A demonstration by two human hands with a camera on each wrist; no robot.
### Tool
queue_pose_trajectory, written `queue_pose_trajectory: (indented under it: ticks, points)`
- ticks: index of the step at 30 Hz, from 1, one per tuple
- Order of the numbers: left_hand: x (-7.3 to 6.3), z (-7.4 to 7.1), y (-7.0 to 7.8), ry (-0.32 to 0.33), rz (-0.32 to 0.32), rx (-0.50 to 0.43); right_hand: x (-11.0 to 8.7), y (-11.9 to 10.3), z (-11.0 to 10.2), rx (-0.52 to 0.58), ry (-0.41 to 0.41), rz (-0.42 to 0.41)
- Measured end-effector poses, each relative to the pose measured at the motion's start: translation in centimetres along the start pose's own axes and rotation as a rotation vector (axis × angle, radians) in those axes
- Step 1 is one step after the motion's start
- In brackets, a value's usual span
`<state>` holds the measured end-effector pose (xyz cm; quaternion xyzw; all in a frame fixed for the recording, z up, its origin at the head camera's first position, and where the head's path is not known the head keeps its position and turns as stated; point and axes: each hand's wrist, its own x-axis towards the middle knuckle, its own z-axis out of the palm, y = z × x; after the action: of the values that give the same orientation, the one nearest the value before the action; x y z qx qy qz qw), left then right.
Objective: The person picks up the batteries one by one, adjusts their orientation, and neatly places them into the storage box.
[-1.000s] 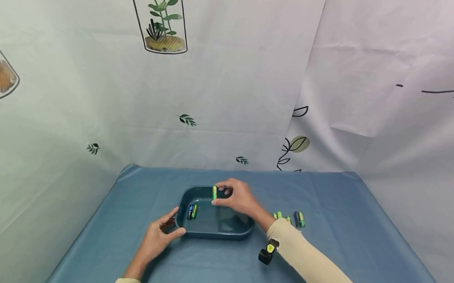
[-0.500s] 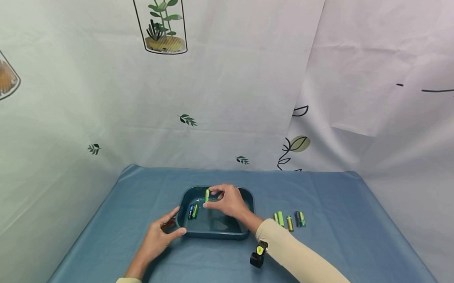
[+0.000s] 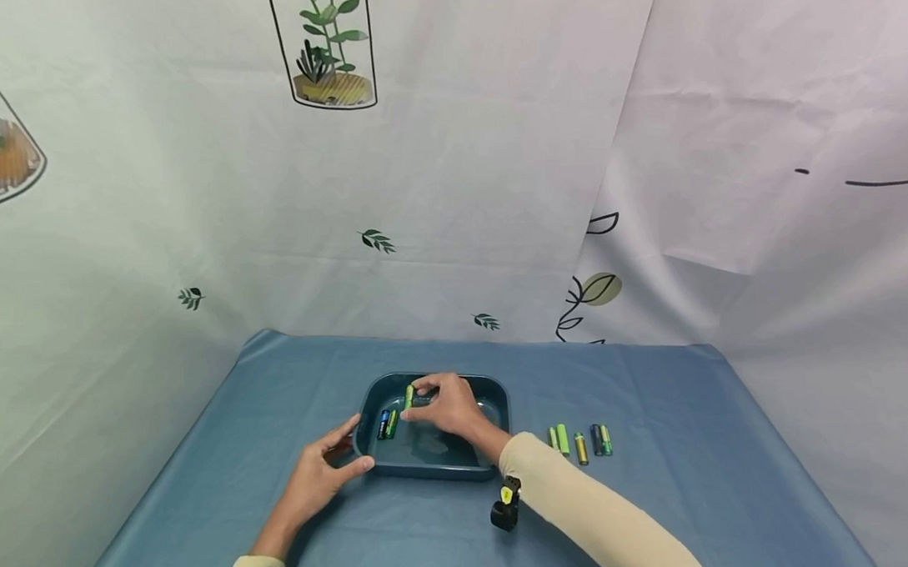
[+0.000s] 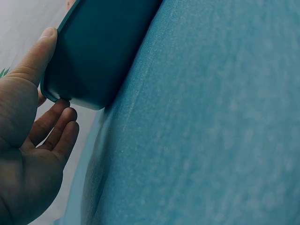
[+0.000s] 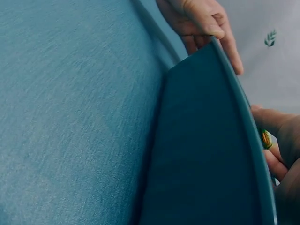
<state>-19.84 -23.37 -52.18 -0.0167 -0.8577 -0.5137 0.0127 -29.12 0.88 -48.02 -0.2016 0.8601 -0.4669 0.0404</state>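
A dark teal rectangular tray (image 3: 445,470) with raised walls stands on the blue cloth. My left hand (image 3: 318,478) grips its near-left corner, thumb on the front rim and fingers along the left side; the left wrist view shows the thumb (image 4: 41,49) on the rim. Between thumb and fingertips, my right hand (image 3: 451,407) pinches a green battery (image 3: 409,397) inside the tray. Beside it, a blue battery (image 3: 383,424) and another green battery (image 3: 392,424) lie side by side at the tray's left. In the right wrist view, the wall hides part of the pinched battery (image 5: 266,138).
To the tray's right, several batteries lie on the cloth: light green ones (image 3: 562,439), a gold one (image 3: 581,448), and a dark one (image 3: 596,439) next to a green one (image 3: 606,439). A white patterned curtain (image 3: 450,167) rises behind the table.
My right hand has moved left and slightly down with the battery, closer to the two in the tray. The left hand has stayed at the corner.
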Motion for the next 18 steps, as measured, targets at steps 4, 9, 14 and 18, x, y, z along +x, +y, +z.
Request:
queue_pose_trajectory:
  ticks: [4,9,14,18]
  points:
    - [0.0,-0.1,-0.1,0.003,-0.001,-0.001,0.2,-0.1,0.5,-0.047,-0.016,0.011]
    - [0.0,-0.1,-0.1,0.006,-0.005,-0.001,0.3,0.1,1.2,-0.102,-0.033,0.018]
    - [-0.1,0.0,-0.1,0.005,-0.013,-0.006,0.1,0.6,1.8,-0.111,-0.049,0.027]
    - [-0.1,0.0,-0.1,0.008,-0.014,-0.005,0.0,0.8,2.1,-0.108,-0.052,0.027]
